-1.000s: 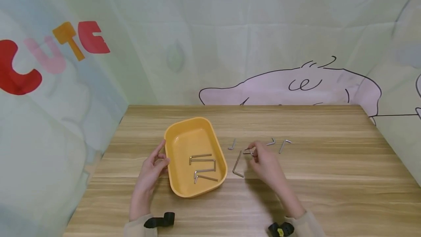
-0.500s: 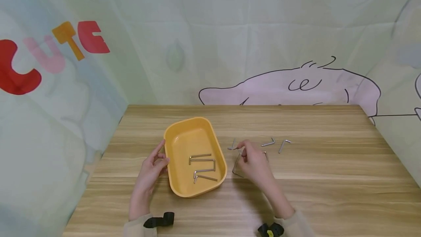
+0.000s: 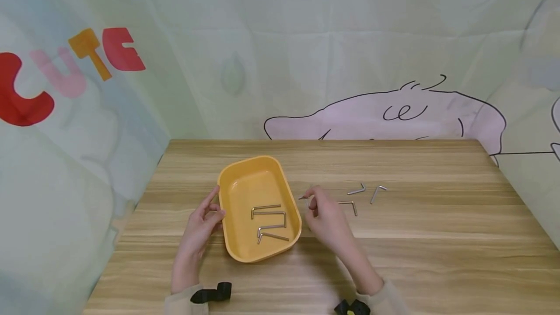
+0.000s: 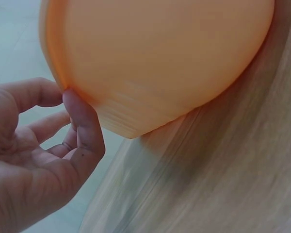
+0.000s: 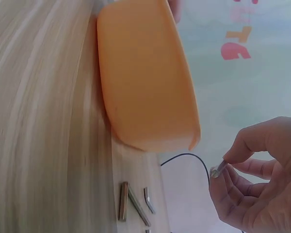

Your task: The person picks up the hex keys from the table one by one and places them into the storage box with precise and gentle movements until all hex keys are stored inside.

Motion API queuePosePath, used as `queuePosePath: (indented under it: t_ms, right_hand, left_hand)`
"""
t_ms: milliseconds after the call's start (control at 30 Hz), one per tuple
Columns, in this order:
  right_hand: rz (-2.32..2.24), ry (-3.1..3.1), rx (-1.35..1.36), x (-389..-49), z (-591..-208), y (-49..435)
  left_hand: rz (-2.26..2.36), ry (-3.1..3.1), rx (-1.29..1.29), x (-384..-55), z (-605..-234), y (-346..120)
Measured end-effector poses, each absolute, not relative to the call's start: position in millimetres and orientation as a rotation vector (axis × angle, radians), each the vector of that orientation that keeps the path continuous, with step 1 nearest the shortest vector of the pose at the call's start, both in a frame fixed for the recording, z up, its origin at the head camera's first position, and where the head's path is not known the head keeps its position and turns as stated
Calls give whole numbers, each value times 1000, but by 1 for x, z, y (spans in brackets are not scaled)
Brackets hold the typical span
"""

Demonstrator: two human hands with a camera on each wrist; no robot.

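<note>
The yellow tray (image 3: 245,193) lies on the wooden table with several L-shaped hex keys (image 3: 271,213) inside it. My left hand (image 3: 200,230) pinches the tray's left rim between thumb and fingers, also plain in the left wrist view. Just off the tray's right side, my right hand (image 3: 328,220) pinches a small metal hex key (image 3: 303,197) by thumb and fingertips. In the right wrist view the end of that hex key (image 5: 217,169) sticks out from the fingertips, beside the tray wall (image 5: 145,82). The right hand covers other hex keys on the table behind it.
To the right of the right hand, loose hex keys lie on the table: one long (image 3: 350,203), one short (image 3: 357,190) and another short (image 3: 378,192). The table (image 3: 415,247) ends at the back against a printed cloth backdrop (image 3: 306,62).
My right hand has moved left toward the tray with the small hex key, uncovering a long hex key on the table. The left hand and tray stay as they were.
</note>
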State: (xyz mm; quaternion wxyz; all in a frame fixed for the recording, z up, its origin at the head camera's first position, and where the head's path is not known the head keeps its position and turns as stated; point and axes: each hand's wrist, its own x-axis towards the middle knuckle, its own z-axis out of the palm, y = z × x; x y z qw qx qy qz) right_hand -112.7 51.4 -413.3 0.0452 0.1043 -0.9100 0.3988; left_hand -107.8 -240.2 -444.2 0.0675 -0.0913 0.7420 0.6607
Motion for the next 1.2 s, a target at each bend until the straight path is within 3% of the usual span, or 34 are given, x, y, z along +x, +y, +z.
queuePosePath:
  t_ms: [1200]
  right_hand:
    - [1171, -2801, 674, -103, -413, -5]
  left_hand:
    - [1985, 2217, -315, -107, -441, -240]
